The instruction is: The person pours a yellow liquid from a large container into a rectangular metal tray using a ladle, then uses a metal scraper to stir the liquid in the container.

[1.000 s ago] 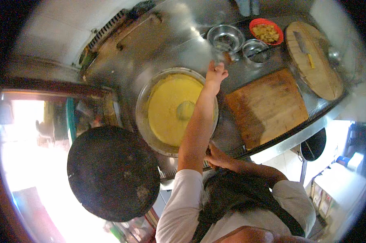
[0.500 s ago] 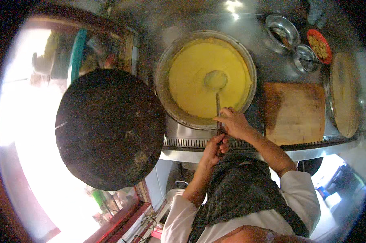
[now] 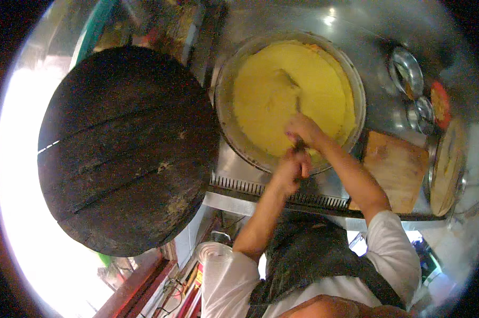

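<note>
A wide round metal pot (image 3: 223, 106) holds a thick, smooth yellow mixture (image 3: 324, 90). A long-handled ladle (image 3: 298, 103) reaches into it, its blurred bowl partly sunk left of the middle. My right hand (image 3: 305, 131) is closed round the handle over the near part of the pot. Just below, at the near rim, my left hand (image 3: 291, 170) grips the handle's end. Both hands are slightly smeared by motion, and the fingers cover most of the grip.
A large dark round wooden lid (image 3: 128, 153) stands left of the pot. To the right are a wooden board (image 3: 396, 169), two metal bowls (image 3: 406, 71), a red dish (image 3: 440, 103) and a pale round board (image 3: 448, 169). A slotted grate (image 3: 319, 200) runs along the counter's front edge.
Both hands have pushed the ladle farther from me, and its bowl has sunk deeper into the yellow mixture. My right hand now wraps the handle. The whole view has shifted and turned.
</note>
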{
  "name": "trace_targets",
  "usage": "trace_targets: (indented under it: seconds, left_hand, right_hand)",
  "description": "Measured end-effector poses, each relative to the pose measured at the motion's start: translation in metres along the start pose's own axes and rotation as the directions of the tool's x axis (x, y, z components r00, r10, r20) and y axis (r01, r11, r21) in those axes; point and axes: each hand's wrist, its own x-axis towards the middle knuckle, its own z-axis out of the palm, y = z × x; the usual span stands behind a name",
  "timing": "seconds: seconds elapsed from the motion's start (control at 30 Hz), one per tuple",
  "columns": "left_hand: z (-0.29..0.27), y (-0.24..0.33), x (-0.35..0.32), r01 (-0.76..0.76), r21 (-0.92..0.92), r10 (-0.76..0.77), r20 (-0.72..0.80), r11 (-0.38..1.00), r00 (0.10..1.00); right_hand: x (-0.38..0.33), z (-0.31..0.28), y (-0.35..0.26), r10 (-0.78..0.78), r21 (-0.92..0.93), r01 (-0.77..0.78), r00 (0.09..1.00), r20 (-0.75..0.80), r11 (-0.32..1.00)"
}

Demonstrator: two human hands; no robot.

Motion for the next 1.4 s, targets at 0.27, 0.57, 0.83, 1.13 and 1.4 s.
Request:
trace_targets:
  seconds: [0.27,0.57,0.83,1.13,1.4]
  left_hand:
    - [-0.013,0.056,-0.033,0.146,0.022,-0.140,-0.179,0.989,0.974]
    - [-0.029,0.043,-0.115,0.218,-0.039,-0.220,-0.272,0.975,0.937]
    - [-0.043,0.002,-0.085,0.199,0.021,-0.195,-0.121,0.980,0.973]
    - [-0.025,-0.019,-0.050,0.157,0.074,-0.152,-0.066,0.985,0.986]
    - [-0.029,0.011,-0.002,0.054,0.201,-0.020,-0.166,0.978,0.986]
  right_hand:
    - [0.042,0.028,-0.042,-0.072,0.262,0.097,0.992,-0.107,0.960]
    - [0.017,0.107,-0.032,0.048,0.160,-0.029,0.992,-0.115,0.987]
    - [-0.028,0.072,-0.055,0.172,0.013,-0.171,0.981,-0.092,0.985]
    - [-0.055,0.070,-0.016,0.177,-0.048,-0.184,0.976,-0.129,0.982]
    - [0.023,0.030,-0.006,0.225,0.167,-0.207,0.970,-0.092,0.964]
